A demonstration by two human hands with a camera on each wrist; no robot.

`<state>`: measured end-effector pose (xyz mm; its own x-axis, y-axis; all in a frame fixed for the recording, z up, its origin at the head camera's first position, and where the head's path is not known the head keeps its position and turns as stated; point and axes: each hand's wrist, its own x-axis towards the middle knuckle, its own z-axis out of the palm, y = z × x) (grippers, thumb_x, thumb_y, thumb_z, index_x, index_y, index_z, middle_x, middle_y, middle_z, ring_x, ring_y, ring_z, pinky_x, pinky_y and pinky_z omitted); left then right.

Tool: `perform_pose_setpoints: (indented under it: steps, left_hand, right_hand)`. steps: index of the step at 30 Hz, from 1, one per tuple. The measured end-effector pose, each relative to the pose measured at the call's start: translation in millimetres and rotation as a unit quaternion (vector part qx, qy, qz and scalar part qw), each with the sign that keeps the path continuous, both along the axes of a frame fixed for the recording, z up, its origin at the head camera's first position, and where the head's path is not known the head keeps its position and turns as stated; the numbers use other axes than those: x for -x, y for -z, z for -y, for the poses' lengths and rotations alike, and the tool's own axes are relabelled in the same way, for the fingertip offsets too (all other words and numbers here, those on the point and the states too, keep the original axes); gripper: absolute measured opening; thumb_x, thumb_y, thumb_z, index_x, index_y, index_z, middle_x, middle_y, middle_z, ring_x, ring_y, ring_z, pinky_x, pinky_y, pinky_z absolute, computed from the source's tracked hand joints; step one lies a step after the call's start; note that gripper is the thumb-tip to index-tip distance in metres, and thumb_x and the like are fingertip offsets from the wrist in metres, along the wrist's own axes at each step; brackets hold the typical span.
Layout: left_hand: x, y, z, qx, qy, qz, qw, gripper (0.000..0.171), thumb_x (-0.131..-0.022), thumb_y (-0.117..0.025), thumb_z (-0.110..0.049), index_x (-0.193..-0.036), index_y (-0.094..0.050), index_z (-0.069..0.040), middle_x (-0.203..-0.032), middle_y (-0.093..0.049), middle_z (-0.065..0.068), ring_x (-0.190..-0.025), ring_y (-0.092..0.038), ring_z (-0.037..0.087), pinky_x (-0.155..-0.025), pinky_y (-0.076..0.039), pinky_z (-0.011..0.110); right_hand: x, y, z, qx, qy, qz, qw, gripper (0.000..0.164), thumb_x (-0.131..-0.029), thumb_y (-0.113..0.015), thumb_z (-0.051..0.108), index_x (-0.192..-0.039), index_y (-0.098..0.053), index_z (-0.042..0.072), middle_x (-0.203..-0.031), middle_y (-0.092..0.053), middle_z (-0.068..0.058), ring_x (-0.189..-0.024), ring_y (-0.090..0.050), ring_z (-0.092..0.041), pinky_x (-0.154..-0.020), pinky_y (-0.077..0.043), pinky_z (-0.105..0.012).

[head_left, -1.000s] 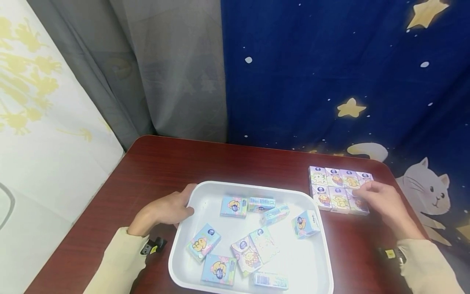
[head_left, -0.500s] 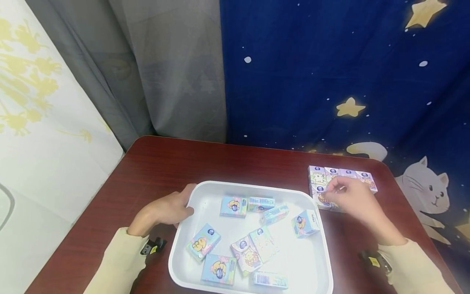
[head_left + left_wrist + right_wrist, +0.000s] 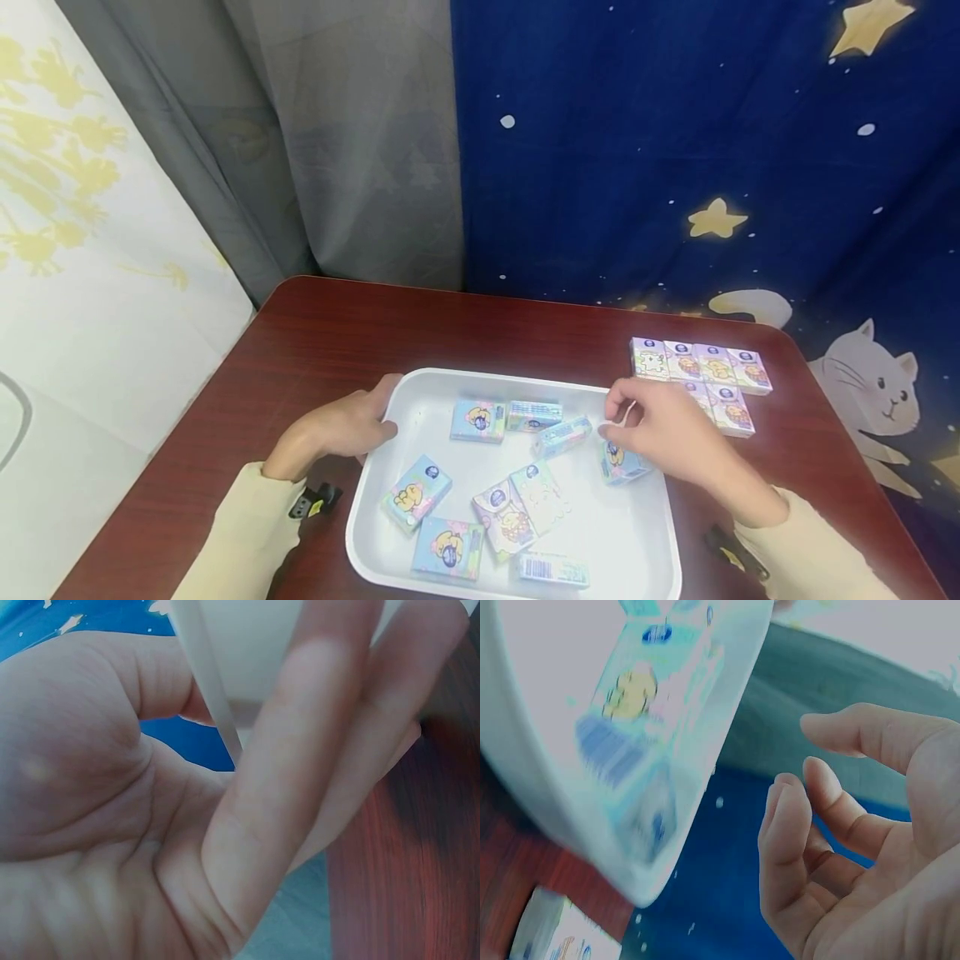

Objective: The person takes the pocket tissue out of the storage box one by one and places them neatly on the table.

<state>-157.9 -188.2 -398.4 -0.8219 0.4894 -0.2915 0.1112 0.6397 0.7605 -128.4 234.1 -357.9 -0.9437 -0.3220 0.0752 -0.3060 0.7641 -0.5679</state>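
My left hand (image 3: 341, 425) grips the left rim of a white tray (image 3: 667, 533), thumb inside and fingers outside. In the left wrist view the tray wall (image 3: 206, 675) passes between thumb and fingers. Over the tray's right rim hangs my right hand (image 3: 667, 429), fingers loosely curled, thumb apart, holding nothing. Just below it, a blue cartoon-printed pack (image 3: 621, 467), apparently pocket tissues, is partly hidden. Several more blue packs (image 3: 447, 550) and a purple pack (image 3: 504, 518) lie in the tray. To the right, purple packs (image 3: 716, 364) form two rows, partly covered by my right hand.
A dark red wooden table (image 3: 330, 333) carries everything. Behind it hang a grey curtain (image 3: 375, 150) and a blue star-printed curtain (image 3: 600, 167). White patterned fabric (image 3: 97, 333) borders the left side.
My right hand has left the purple packs and moved left, coming over the tray's right rim. My left hand and the tray have stayed in place.
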Motion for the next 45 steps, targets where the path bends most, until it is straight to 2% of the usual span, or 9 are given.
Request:
perform_pose_setpoints:
  steps: [7,12,19,22,26,29,34,41,45]
  left_hand:
    - [0.7,-1.0,-1,0.001,0.002,0.003,1.0000,0.074,-0.101,-0.061,0.005,-0.163,-0.020,-0.006,-0.104,-0.071,0.018,-0.076,-0.078,0.025,-0.055,-0.066,0.042]
    - [1.0,-1.1,-1,0.009,-0.004,0.006,0.9999,0.074,-0.102,-0.061,0.004,-0.163,-0.022,-0.006,-0.103,-0.071,0.017,-0.075,-0.077,0.024,-0.055,-0.066,0.042]
    - [2.1,-1.2,0,0.008,-0.009,0.008,0.9999,0.073,-0.101,-0.062,0.004,-0.162,-0.022,-0.005,-0.102,-0.071,0.016,-0.074,-0.077,0.025,-0.054,-0.065,0.043]
    - [2.4,-0.8,0,0.007,-0.008,0.008,0.9999,0.073,-0.101,-0.062,0.004,-0.162,-0.023,-0.005,-0.103,-0.071,0.016,-0.074,-0.077,0.025,-0.054,-0.065,0.043]
    - [2.4,0.1,0,0.006,-0.009,0.010,0.9999,0.072,-0.101,-0.062,0.004,-0.162,-0.023,-0.005,-0.103,-0.071,0.016,-0.075,-0.077,0.025,-0.054,-0.065,0.043]
    - [2.1,0.6,0,0.006,-0.010,0.011,0.9999,0.072,-0.102,-0.061,0.004,-0.162,-0.023,-0.005,-0.102,-0.071,0.016,-0.074,-0.077,0.025,-0.054,-0.065,0.043]
    - [2.1,1.0,-1,0.009,-0.008,0.008,0.9999,0.071,-0.102,-0.060,0.004,-0.162,-0.024,-0.005,-0.099,-0.071,0.015,-0.072,-0.077,0.025,-0.053,-0.065,0.042]
    - [1.7,0.8,0,0.011,-0.006,0.006,0.9999,0.070,-0.102,-0.060,0.004,-0.162,-0.024,-0.004,-0.098,-0.072,0.015,-0.072,-0.077,0.024,-0.054,-0.065,0.041]
    - [1.3,0.9,0,0.009,-0.005,0.002,0.9999,0.071,-0.102,-0.060,0.005,-0.162,-0.023,-0.004,-0.098,-0.072,0.015,-0.072,-0.077,0.024,-0.054,-0.065,0.041]
  right_hand:
    - [-8.6,5.5,32,-0.013,-0.068,-0.025,0.997,0.027,-0.082,-0.093,0.013,-0.085,-0.069,0.024,-0.079,-0.064,0.018,-0.073,-0.062,-0.007,-0.065,-0.053,-0.028]
    - [-14.8,10.7,51,-0.029,-0.111,-0.037,0.993,0.026,-0.079,-0.093,0.011,-0.085,-0.070,0.024,-0.081,-0.064,0.017,-0.074,-0.060,-0.006,-0.066,-0.052,-0.027]
    - [-25.4,16.6,78,-0.065,-0.139,0.029,0.988,0.024,-0.077,-0.090,0.011,-0.089,-0.072,0.022,-0.086,-0.066,0.013,-0.073,-0.054,-0.008,-0.061,-0.048,-0.030]
    - [-28.4,19.8,87,-0.090,-0.159,0.028,0.983,0.025,-0.075,-0.090,0.013,-0.090,-0.072,0.022,-0.087,-0.063,0.014,-0.073,-0.053,-0.008,-0.059,-0.046,-0.030]
    - [-30.8,23.0,99,-0.122,-0.185,0.026,0.975,0.031,-0.074,-0.095,0.015,-0.098,-0.076,0.020,-0.091,-0.064,0.014,-0.078,-0.056,-0.008,-0.063,-0.049,-0.031]
    - [-32.4,25.1,106,-0.149,-0.194,0.032,0.969,0.041,-0.073,-0.098,0.017,-0.108,-0.078,0.018,-0.097,-0.064,0.013,-0.087,-0.058,-0.010,-0.067,-0.051,-0.032]
    - [-35.7,29.9,114,-0.197,-0.209,0.034,0.957,0.054,-0.070,-0.096,0.013,-0.121,-0.078,0.017,-0.106,-0.066,0.010,-0.092,-0.054,-0.012,-0.067,-0.049,-0.030]
    - [-38.8,39.2,120,-0.273,-0.246,-0.022,0.930,0.054,-0.066,-0.095,0.012,-0.116,-0.077,0.014,-0.098,-0.061,0.008,-0.086,-0.045,-0.014,-0.072,-0.047,-0.027]
    - [-40.1,42.3,122,-0.302,-0.253,-0.038,0.918,0.054,-0.066,-0.098,0.019,-0.116,-0.076,0.014,-0.099,-0.060,0.008,-0.088,-0.044,-0.015,-0.071,-0.046,-0.028]
